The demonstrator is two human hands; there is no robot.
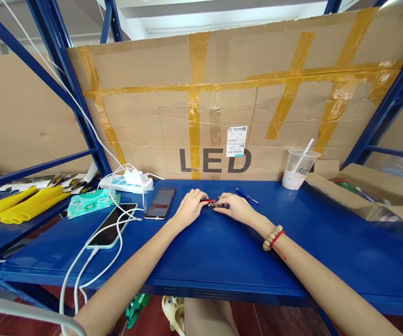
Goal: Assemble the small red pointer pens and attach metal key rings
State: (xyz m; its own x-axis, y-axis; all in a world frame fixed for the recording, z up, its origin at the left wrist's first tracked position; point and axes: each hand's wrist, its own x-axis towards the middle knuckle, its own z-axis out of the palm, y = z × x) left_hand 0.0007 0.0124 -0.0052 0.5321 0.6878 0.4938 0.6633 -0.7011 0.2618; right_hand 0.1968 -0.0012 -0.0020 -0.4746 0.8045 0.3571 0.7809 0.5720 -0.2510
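My left hand (191,205) is over the middle of the blue shelf, its fingers closed on a small, slim red object (207,200) whose kind I cannot make out. My right hand (234,206) comes in from the other side, thumb and fingers drawn together at the red object's right end. Tiny shiny bits show between the two hands, too small to name. A beaded bracelet and a red cord circle the right wrist. Just beyond the right hand lies a blue pen (248,197).
Left of my hands lie two phones (160,203) (112,227), white cables, a power strip (121,184), a green packet (91,203) and yellow tubes (30,204). A plastic cup (294,170) with a straw and an open carton (348,199) stand rightward. Cardboard (145,121) closes the back.
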